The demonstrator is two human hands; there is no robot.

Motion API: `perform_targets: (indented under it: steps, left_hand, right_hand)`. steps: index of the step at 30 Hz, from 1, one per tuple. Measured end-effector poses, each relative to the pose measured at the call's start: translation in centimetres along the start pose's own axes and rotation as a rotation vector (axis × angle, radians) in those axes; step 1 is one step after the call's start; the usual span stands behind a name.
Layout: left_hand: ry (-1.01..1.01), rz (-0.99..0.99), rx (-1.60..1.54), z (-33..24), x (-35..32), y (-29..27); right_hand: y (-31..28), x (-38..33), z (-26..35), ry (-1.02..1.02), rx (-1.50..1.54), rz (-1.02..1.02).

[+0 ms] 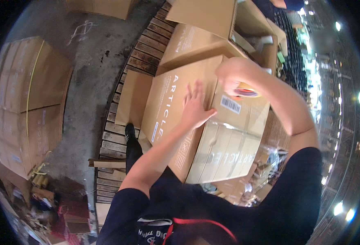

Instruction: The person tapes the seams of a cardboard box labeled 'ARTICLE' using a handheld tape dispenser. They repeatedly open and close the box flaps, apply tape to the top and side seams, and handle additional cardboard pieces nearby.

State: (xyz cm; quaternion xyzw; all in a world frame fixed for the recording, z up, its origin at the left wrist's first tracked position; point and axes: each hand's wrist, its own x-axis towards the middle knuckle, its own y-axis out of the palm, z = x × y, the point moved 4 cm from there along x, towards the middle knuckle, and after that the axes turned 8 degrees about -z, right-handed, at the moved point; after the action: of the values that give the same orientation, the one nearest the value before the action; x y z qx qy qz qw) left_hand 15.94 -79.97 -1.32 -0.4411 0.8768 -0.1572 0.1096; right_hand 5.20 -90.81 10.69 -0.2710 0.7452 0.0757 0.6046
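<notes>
A large brown cardboard box (167, 106) with white lettering stands in front of me, its near side covered with clear tape or film that reflects the light. My left hand (195, 107) lies on the box near its upper edge, fingers spread and slightly blurred. Over the far right corner, my right hand (234, 74) is bent round and closed on a roll of tape (248, 90) with a yellow and orange edge. Just below the roll, a white barcode label (230, 105) is stuck on the box. The right fingertips are partly hidden.
Behind this box stands another carton (194, 43), with an open flap (204, 14) beside it. A slatted wooden platform (144, 55) runs beneath, with a cardboard piece (133, 98) on it. At left, strapped cartons (45, 90) stand on the concrete floor (91, 61).
</notes>
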Motion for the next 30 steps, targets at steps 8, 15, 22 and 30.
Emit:
perform_targets:
  steps: [8,15,22,30]
  left_hand:
    - [0.284,0.416,0.02,-8.9,2.1,3.5]
    - [-0.174,0.14,-0.695,-6.1,9.1,1.2]
    - [-0.28,0.842,-0.271,-14.2,5.8,-0.4]
    - [-0.215,1.203,-0.476,-12.5,11.5,2.8]
  right_hand:
    - [12.6,-2.2,3.6,0.211,-0.141,0.033]
    - [17.7,-15.0,2.9,0.354,0.467,-0.891]
    - [22.6,-18.7,14.7,0.654,0.945,-1.592]
    - [18.1,-17.5,17.5,1.104,1.211,-1.75]
